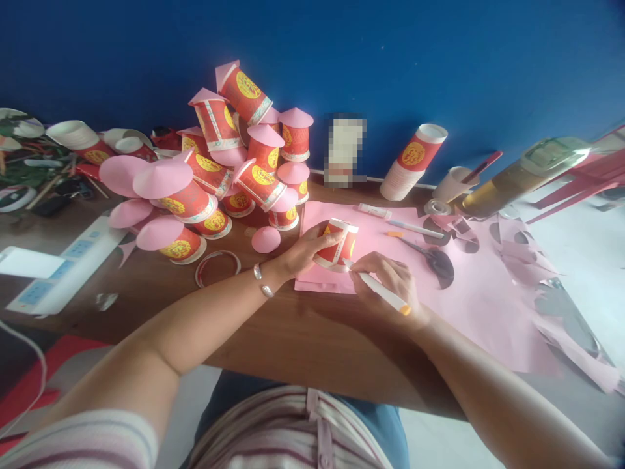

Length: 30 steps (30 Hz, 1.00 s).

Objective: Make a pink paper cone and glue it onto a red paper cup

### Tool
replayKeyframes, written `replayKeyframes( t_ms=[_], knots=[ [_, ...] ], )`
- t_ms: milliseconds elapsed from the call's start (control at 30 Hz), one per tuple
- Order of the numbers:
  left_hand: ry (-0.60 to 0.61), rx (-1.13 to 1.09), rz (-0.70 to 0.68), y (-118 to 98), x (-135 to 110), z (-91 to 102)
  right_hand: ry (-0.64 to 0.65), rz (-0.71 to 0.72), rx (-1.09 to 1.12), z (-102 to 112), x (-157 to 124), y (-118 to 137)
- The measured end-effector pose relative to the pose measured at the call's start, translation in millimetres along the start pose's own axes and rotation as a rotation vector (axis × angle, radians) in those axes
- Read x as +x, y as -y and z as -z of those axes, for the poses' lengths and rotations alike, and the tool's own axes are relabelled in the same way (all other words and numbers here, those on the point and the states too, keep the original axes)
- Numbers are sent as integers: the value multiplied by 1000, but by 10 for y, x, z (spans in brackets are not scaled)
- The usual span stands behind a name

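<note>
My left hand (306, 254) is closed around a red paper cup (336, 246) with yellow emblems and a white strip down its side. A white marker (383, 292) with an orange end is gripped in my right hand (393, 277), its tip at the lower part of the cup's wall. Both hands are above the front edge of a pink paper sheet (366, 238). Just beyond them on the sheet lie scissors (430, 257) with dark handles, an orange marker cap (394, 234), a glue stick (375, 211) and a white pen (416, 228).
Red cups with pink cone tops (263, 179) are piled at the left back. A stack of cups (414, 163) leans near the blue wall, beside a cup holding a pen (454, 184). Pink offcuts (527, 251) lie at right; a power strip (63, 267) and tape roll (217, 268) at left.
</note>
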<state>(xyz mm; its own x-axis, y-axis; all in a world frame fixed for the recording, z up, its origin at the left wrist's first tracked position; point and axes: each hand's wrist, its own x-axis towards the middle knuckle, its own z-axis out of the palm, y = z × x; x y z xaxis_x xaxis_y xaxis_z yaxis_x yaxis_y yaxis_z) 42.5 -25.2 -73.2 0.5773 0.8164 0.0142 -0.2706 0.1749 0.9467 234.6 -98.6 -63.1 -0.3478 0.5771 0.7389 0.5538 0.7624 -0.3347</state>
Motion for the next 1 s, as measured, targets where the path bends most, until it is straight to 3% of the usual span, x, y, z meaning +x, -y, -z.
replayKeyframes(
  t_ms=[1000],
  knots=[
    [-25,-26,-8,33,17,13,-23,-3,-74,-27,-5,19]
  ],
)
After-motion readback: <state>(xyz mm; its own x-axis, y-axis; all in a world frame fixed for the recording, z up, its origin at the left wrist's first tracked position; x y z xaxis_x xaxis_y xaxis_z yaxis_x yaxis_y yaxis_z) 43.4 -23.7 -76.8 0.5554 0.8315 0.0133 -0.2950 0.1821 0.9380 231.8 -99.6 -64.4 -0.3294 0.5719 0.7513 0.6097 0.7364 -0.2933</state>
